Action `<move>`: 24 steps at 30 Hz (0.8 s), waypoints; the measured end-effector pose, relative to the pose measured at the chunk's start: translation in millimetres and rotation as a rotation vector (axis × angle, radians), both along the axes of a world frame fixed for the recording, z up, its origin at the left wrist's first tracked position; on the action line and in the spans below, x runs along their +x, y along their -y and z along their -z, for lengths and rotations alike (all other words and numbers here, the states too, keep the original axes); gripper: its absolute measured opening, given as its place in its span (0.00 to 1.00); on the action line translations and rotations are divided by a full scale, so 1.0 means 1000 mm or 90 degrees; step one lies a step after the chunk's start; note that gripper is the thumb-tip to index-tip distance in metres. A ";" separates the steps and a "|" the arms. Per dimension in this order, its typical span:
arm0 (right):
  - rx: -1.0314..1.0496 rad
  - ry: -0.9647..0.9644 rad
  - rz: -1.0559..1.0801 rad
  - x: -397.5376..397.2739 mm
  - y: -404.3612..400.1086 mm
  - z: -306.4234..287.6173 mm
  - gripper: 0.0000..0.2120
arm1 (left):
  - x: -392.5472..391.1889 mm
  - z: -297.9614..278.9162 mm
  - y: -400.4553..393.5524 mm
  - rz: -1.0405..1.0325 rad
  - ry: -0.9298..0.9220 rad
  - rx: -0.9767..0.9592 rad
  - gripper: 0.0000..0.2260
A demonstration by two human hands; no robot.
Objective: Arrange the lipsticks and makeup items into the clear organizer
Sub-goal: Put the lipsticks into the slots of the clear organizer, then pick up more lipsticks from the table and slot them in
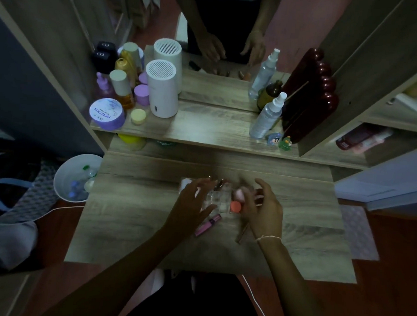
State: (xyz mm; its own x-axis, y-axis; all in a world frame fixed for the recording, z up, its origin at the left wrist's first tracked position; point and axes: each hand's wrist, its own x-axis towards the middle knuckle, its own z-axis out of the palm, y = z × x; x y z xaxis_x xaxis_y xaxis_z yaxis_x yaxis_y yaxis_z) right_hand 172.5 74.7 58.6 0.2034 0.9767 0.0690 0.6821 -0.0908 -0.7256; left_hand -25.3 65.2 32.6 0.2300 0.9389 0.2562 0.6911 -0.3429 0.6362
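Note:
A clear organizer [219, 199] stands on the wooden table [133, 221] in the middle. Several lipsticks [219, 183] stand in its far cells. My left hand [193, 197] hovers over its left side, fingers spread, holding nothing. My right hand [260, 205] is at its right side, fingers curled around a pale pink item [239, 193]; the grip is blurred. An orange-capped item [235, 206] sits at the organizer's front right. A pink lip gloss tube [208, 224] lies on the table just in front. A thin brownish stick [242, 233] lies under my right wrist.
A raised shelf [204, 131] behind holds a white cylinder device [161, 89], several bottles and jars at left, a purple tin [106, 114], spray bottles [268, 115] and a dark red frame [310, 95]. A mirror stands at the back. A white bin [76, 178] sits left of the table.

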 end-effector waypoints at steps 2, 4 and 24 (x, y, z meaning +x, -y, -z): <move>0.004 -0.016 0.053 0.017 0.007 0.006 0.16 | 0.007 0.002 0.011 0.016 -0.005 -0.007 0.23; -0.017 -0.021 0.086 0.032 0.014 0.018 0.14 | 0.016 0.007 0.022 0.028 -0.011 -0.013 0.20; -0.301 -0.020 0.026 0.036 0.041 0.085 0.22 | 0.054 0.049 0.050 0.009 -0.282 -0.231 0.18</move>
State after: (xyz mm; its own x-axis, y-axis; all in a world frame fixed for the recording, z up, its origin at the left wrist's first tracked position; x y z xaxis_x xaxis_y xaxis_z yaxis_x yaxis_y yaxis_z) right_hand 208.2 33.3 -26.0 0.2364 0.8910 -0.3876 0.6492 -0.4416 -0.6192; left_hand 28.8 15.5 -16.0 0.2557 0.9446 -0.2057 0.9155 -0.1682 0.3656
